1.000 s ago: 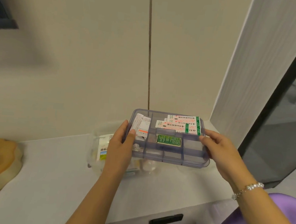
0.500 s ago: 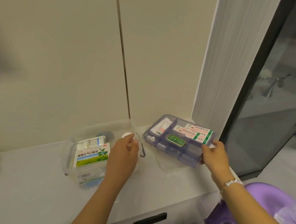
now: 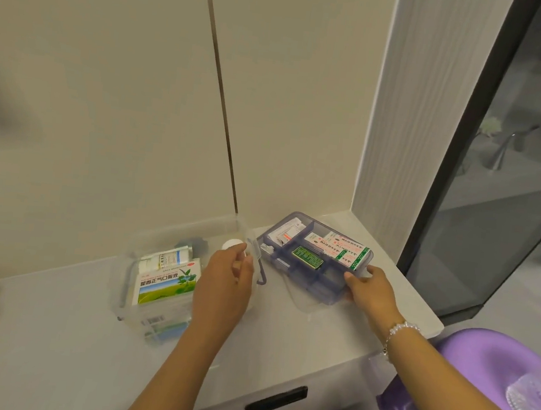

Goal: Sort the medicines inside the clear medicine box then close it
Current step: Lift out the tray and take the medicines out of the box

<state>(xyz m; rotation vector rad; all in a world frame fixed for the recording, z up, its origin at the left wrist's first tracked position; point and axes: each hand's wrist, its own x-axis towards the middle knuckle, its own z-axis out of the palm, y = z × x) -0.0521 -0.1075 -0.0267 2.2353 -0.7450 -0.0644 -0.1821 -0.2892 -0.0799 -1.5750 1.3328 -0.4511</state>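
Now the clear medicine box [image 3: 128,276] sits on the white desk [image 3: 49,331], close to the wall. Its lid is off, and inside lies a white carton with a green field and leaves on it [image 3: 167,282], with a smaller white and blue box [image 3: 165,257] just behind it. The left hand [image 3: 225,283] is at the right end of this box. Its fingers curl at the rim there, beside a round white cap [image 3: 231,244], but how firmly they grip I cannot tell.

To the right is a purple tray with small sections [image 3: 315,259]. It holds white packs with green stripes [image 3: 341,250] at the back and a small dark green pack [image 3: 307,257] in the middle. The right hand [image 3: 372,290] holds the tray's near right corner, thumb on top and fingers under. A bead bracelet [image 3: 399,332] is on that wrist. The tray lies over a flat clear lid [image 3: 302,303] on the desk.
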